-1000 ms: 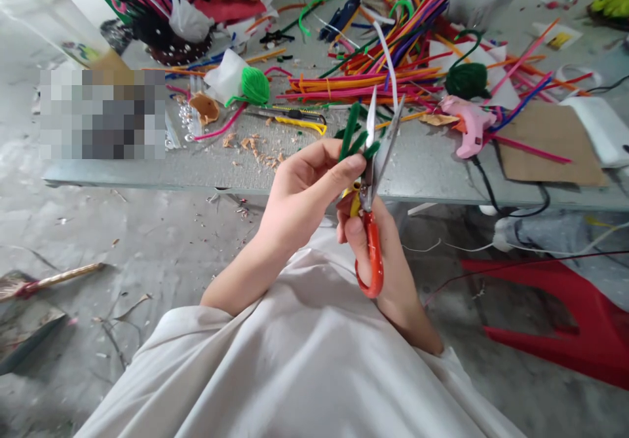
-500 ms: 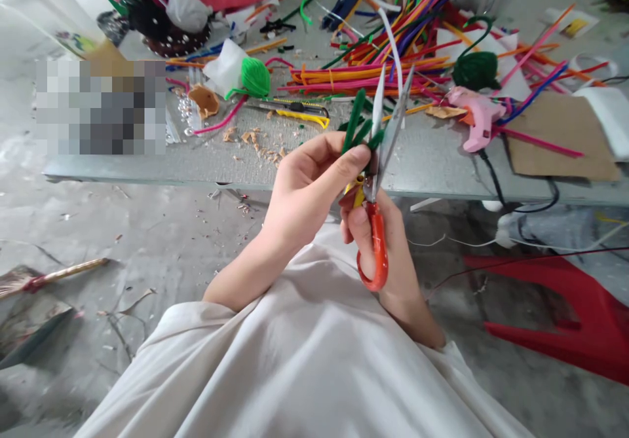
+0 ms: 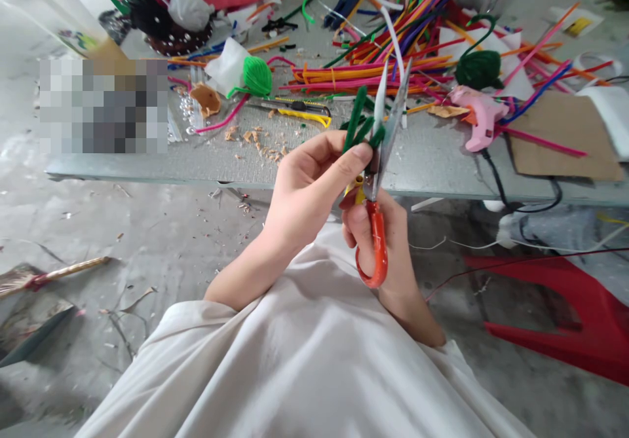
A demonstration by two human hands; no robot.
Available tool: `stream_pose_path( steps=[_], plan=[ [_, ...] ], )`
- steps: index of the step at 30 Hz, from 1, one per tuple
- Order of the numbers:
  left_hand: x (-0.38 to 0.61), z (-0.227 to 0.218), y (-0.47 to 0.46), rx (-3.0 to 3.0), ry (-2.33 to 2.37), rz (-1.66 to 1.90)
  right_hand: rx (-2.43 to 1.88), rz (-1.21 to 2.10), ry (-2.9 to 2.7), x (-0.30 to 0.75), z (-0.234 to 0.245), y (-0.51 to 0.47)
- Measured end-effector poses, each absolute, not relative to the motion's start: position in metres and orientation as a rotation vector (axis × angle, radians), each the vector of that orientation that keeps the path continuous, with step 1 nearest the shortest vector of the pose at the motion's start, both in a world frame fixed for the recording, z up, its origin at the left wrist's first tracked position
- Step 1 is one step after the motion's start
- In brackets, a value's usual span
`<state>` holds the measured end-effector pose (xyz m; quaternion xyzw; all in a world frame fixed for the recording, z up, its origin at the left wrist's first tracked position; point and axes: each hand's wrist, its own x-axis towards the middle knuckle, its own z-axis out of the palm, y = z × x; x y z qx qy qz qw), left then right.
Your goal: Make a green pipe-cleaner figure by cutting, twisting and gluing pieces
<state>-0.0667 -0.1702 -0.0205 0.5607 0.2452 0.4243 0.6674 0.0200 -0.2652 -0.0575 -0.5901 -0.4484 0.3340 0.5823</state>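
Note:
My left hand (image 3: 314,182) pinches several short dark green pipe cleaner pieces (image 3: 356,118) between thumb and fingers, in front of the table edge. Closed round the orange handle of a pair of scissors (image 3: 377,241) is my right hand (image 3: 396,248), its thumb through the loop. The blades point up and away, slightly apart, right beside the green pieces. One green end lies against the blades; whether it sits between them I cannot tell. Something yellow and tube-like (image 3: 359,182) shows below the left fingertips, partly hidden by the hands.
On the grey table (image 3: 196,166) lie a yellow utility knife (image 3: 302,110), a bright green yarn ball (image 3: 256,76), a dark green ball (image 3: 478,69), a pink glue gun (image 3: 484,114), cardboard (image 3: 563,137) and a heap of coloured pipe cleaners (image 3: 363,74). A red stool (image 3: 584,294) stands at lower right.
The scissor blades have drawn slightly closer together. Both hands stay in nearly the same place, and the green pieces are still held; the whole view has shifted a little.

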Motion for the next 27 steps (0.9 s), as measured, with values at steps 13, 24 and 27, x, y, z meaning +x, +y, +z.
stream_pose_path(
  steps=[13, 24, 27],
  plan=[
    [-0.066, -0.021, -0.171, 1.298, 0.58, 0.983, -1.344, 0.728, -1.012, 0.016, -0.063, -0.26],
    [-0.064, -0.024, -0.169, 1.229, 0.496, 0.924, -1.281, 0.772, -1.222, 0.028, -0.052, -0.263],
    [-0.062, -0.028, -0.168, 1.186, 0.426, 0.943, -1.304, 0.778, -1.223, 0.028, -0.05, -0.263]
  ],
)
